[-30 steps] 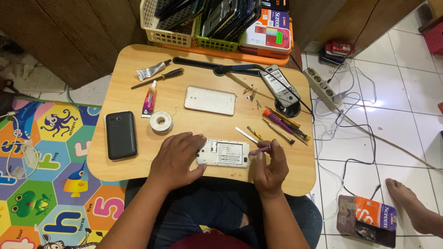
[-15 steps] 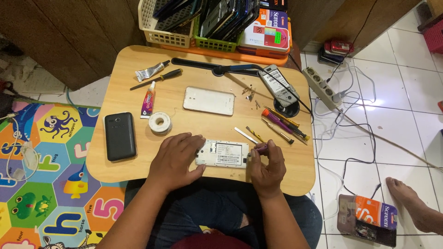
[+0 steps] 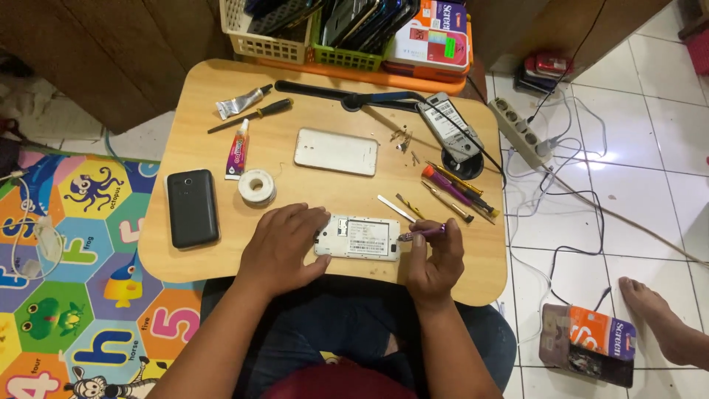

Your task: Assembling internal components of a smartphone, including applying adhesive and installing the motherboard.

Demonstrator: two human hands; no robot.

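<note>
An opened white phone [image 3: 360, 237] lies face down at the near edge of a small wooden table [image 3: 310, 111], its inner frame showing. My left hand [image 3: 283, 246] presses on the phone's left end and holds it flat. My right hand [image 3: 436, 260] grips a small purple screwdriver [image 3: 422, 233], whose tip points at the phone's right edge. A white back cover [image 3: 337, 151] rests in the middle of the table.
A black phone [image 3: 192, 207], a solder roll [image 3: 256, 185], glue tubes [image 3: 237, 148], a black screwdriver [image 3: 249, 116], loose screws [image 3: 402, 139], spare screwdrivers [image 3: 450, 185] and a multimeter [image 3: 449, 127] lie on the table. Baskets of phones [image 3: 325, 29] stand behind. A power strip [image 3: 523, 131] and another person's foot [image 3: 657, 325] are at right.
Both hands stay on the phone. My right hand has shifted slightly with the screwdriver at the phone's right edge. The view has tilted a little.
</note>
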